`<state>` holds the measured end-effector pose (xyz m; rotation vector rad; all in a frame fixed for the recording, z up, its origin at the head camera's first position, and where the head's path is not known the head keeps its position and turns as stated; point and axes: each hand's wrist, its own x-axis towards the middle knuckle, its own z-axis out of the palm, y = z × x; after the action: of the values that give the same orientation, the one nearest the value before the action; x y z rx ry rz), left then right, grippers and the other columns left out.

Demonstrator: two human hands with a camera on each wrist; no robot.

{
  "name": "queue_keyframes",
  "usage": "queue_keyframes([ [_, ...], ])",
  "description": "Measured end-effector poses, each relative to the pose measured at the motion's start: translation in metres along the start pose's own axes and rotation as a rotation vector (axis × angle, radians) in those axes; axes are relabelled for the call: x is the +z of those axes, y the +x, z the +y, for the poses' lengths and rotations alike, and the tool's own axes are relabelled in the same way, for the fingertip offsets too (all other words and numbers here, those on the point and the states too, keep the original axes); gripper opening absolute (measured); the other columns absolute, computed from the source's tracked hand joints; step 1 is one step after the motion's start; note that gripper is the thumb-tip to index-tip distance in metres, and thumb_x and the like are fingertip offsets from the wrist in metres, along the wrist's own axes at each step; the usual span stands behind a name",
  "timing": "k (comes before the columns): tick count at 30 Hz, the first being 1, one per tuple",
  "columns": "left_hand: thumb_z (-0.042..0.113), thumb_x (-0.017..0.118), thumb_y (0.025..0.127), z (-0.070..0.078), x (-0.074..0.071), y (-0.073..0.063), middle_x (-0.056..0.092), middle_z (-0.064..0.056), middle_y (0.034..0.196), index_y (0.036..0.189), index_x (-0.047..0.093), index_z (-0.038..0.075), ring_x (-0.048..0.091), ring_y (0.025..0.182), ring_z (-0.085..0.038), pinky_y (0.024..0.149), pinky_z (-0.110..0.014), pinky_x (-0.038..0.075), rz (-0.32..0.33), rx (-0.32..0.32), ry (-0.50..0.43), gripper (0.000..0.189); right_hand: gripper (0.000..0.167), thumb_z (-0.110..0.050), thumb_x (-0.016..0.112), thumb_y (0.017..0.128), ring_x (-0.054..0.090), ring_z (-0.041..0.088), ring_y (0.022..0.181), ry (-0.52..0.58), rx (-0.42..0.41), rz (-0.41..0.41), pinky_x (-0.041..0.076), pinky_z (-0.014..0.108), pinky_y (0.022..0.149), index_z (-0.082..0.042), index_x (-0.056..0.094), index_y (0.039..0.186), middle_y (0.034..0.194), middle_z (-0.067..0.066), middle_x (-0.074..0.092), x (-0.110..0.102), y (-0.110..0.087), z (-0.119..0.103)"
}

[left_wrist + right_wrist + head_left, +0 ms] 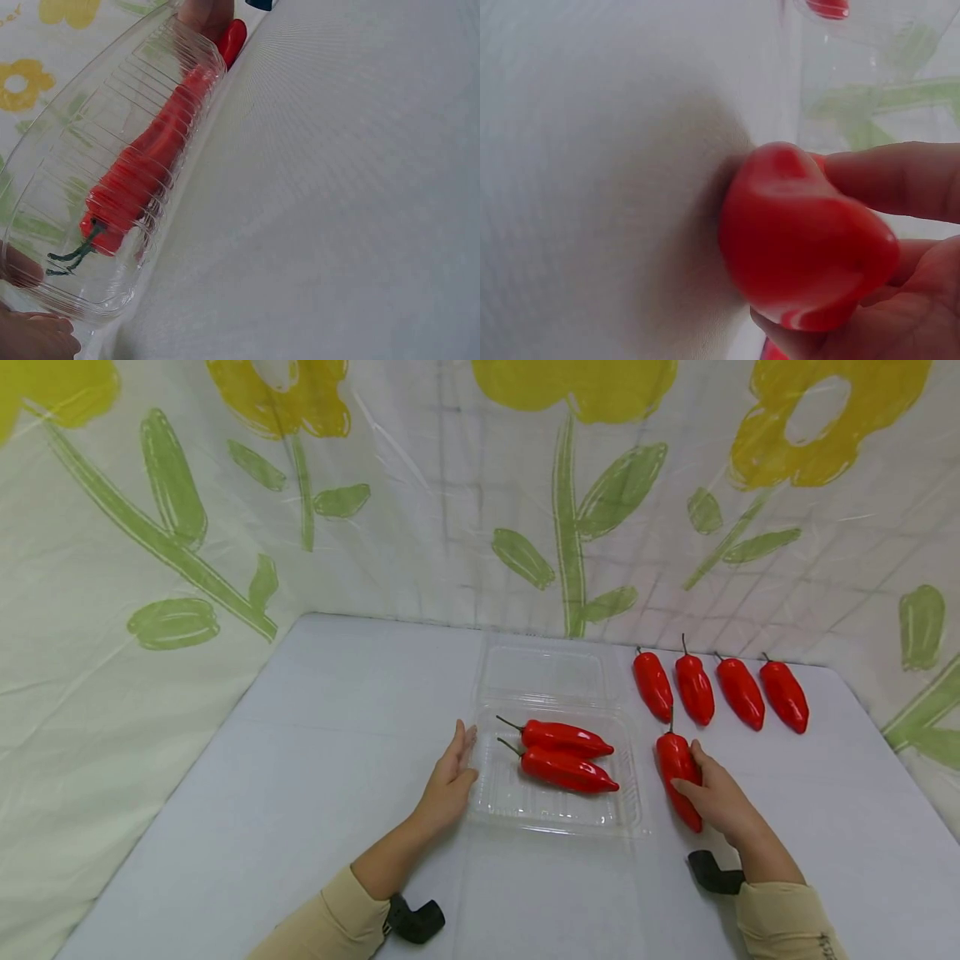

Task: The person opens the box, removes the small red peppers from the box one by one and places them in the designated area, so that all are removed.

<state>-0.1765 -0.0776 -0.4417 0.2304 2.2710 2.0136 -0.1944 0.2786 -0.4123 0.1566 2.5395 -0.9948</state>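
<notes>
My right hand (716,793) grips a red chili pepper (672,760) between thumb and fingers, just right of the clear plastic box (555,822). Its rounded body (802,240) fills the right wrist view, close above the white table. Two more red chili peppers lie side by side in the box, a rear one (566,737) and a front one (567,771), stems to the left. My left hand (446,785) rests against the box's left side, fingers extended. In the left wrist view both peppers (142,172) show through the ribbed wall.
Several red chili peppers (741,693) stand in a row at the table's back right. The box's clear lid (540,672) lies folded back behind it. A flower-patterned curtain (420,527) hangs along the table's far edge. A black wrist mount (416,920) sits at the left sleeve.
</notes>
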Motion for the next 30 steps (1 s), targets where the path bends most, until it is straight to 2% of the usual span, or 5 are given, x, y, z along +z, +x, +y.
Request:
queue_keyframes([
  [15, -0.01, 0.032, 0.084, 0.001, -0.001, -0.001, 0.018, -0.022, 0.153, 0.146, 0.0, -0.007, 0.014, 0.143, -0.033, 0.114, -0.047, 0.012, 0.0, 0.011, -0.001, 0.07, 0.094, -0.039, 0.053, 0.09, 0.018, 0.053, 0.131, -0.005, -0.001, -0.003, 0.04, 0.058, 0.096, 0.003, -0.01, 0.145, 0.148, 0.035, 0.009, -0.003, -0.001, -0.003],
  [22, -0.009, 0.033, 0.084, 0.001, 0.001, 0.001, 0.018, -0.019, 0.154, 0.147, 0.001, -0.005, 0.014, 0.143, -0.03, 0.115, -0.044, 0.012, -0.001, -0.003, -0.01, 0.071, 0.096, -0.048, 0.052, 0.088, 0.019, 0.057, 0.129, -0.059, -0.004, 0.011, 0.045, 0.059, 0.089, 0.0, -0.007, 0.146, 0.147, 0.037, 0.008, -0.012, -0.005, -0.008],
  [26, -0.01, 0.033, 0.084, 0.0, 0.001, 0.0, 0.018, -0.02, 0.154, 0.146, 0.0, -0.006, 0.014, 0.143, -0.031, 0.115, -0.045, 0.012, -0.002, 0.002, -0.013, 0.071, 0.095, -0.047, 0.055, 0.087, 0.022, 0.057, 0.129, -0.051, -0.059, 0.042, 0.045, 0.059, 0.088, -0.003, -0.003, 0.148, 0.149, 0.034, 0.009, -0.017, -0.01, -0.016],
  [30, -0.01, 0.033, 0.083, 0.0, 0.0, 0.0, 0.018, -0.022, 0.153, 0.146, 0.0, -0.007, 0.014, 0.143, -0.033, 0.114, -0.047, 0.012, -0.002, 0.009, -0.005, 0.071, 0.089, -0.044, 0.058, 0.087, 0.023, 0.053, 0.132, -0.014, -0.136, 0.113, 0.045, 0.058, 0.09, -0.006, 0.008, 0.15, 0.15, 0.029, 0.017, -0.022, -0.015, -0.025],
])
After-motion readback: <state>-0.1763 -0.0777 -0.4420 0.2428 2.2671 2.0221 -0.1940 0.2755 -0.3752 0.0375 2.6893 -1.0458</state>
